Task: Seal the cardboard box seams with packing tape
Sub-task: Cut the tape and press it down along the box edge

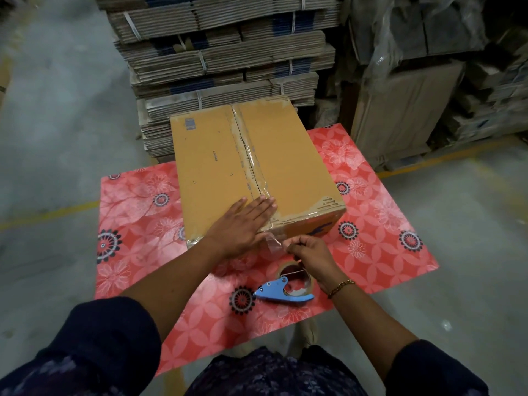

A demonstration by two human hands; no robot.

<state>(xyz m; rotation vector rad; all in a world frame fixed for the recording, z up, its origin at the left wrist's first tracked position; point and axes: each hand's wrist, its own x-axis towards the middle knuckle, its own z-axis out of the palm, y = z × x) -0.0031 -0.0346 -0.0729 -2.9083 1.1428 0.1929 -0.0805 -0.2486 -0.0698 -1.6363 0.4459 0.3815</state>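
"LABEL" print on taped box (251, 167)

Tan box (257, 155); red floral tablecloth (380, 224); blue tape dispenser (281, 291).

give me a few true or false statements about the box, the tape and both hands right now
1. The left hand lies flat on the near end of the brown cardboard box. True.
2. The right hand grips the blue-handled tape dispenser. False: the dispenser lies on the red floral table cover; the right hand's fingers pinch a strip of clear packing tape.
3. Clear tape already runs along the box's top centre seam. True.
4. The box's top flaps stand open. False: they are closed flat.
5. The dispenser sits on top of the box. False: it rests on the table, nearer the person than the box.
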